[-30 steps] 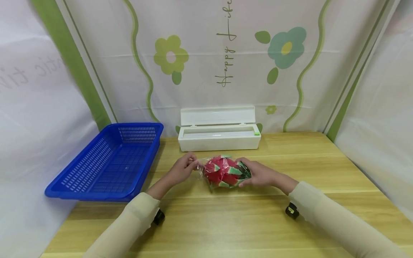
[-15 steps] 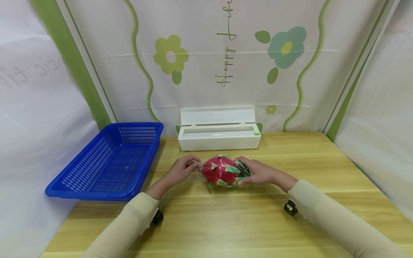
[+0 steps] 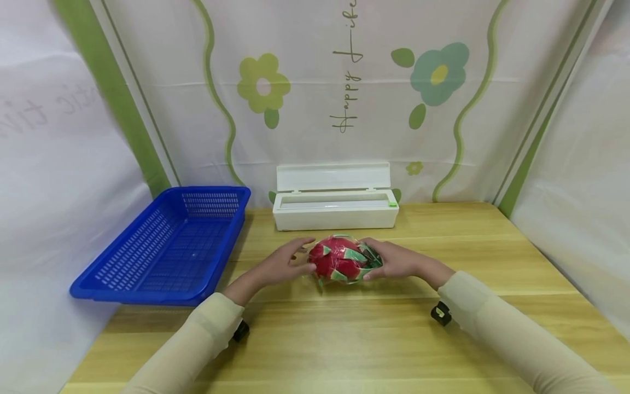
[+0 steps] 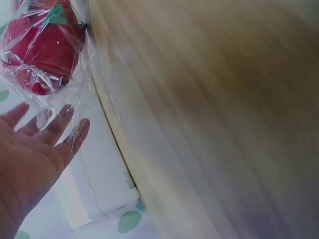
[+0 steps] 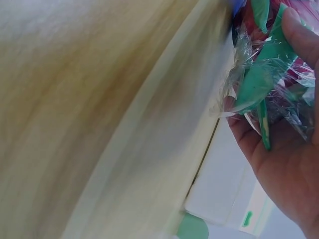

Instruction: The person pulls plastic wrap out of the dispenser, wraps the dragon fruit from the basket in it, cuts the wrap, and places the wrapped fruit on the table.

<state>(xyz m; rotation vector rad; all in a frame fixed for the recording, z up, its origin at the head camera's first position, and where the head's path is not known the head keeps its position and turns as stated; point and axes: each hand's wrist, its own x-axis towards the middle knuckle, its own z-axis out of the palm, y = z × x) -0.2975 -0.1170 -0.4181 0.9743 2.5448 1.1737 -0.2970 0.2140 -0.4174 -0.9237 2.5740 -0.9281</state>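
Note:
A red dragon fruit [image 3: 339,261] with green-tipped scales is wrapped in clear plastic film [image 4: 50,79], loose at its ends. My right hand [image 3: 401,260] grips its leafy right end, and the right wrist view shows the thumb over green scales [image 5: 256,84] and crinkled film. At the other end my left hand [image 3: 283,265] has its fingers spread. Loose film hangs by the left fingertips [image 4: 82,127] in the left wrist view; whether they touch it I cannot tell.
Behind the fruit stands a long white box [image 3: 334,219] with its lid [image 3: 333,178] raised, against the printed curtain [image 3: 315,109]. A blue plastic basket [image 3: 172,257] lies to the left on the wooden table [image 3: 354,345].
My left hand has let go of the twisted film end and spread its fingers beside the fruit. The right hand keeps its grip; the film now lies closer at the left end.

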